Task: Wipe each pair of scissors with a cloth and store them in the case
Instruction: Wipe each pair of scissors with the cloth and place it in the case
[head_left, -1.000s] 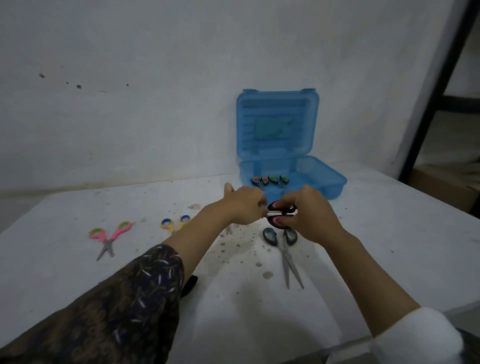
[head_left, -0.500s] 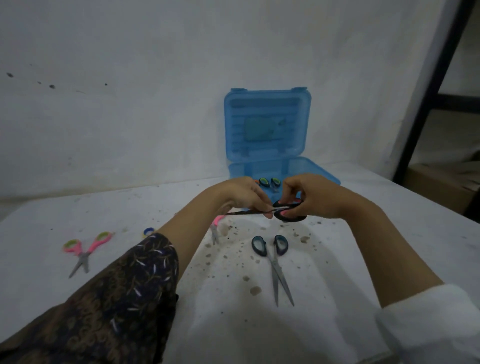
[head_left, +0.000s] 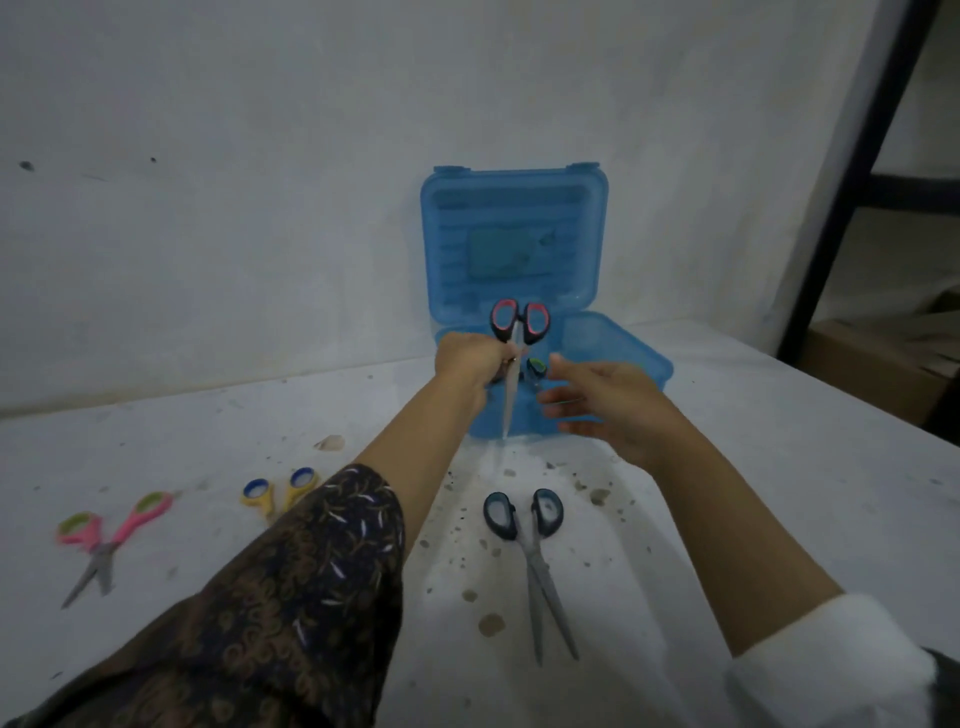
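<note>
Left hand grip pinching black-and-red scissors — handles up, seemingly over blue case, right hand spread — empty

Place: looked like a bare workroom or store
Signs: stained white table, plain wall, black metal rack

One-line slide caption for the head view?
Left hand holds black-and-red scissors before the open blue case; right hand open beside them.
</note>
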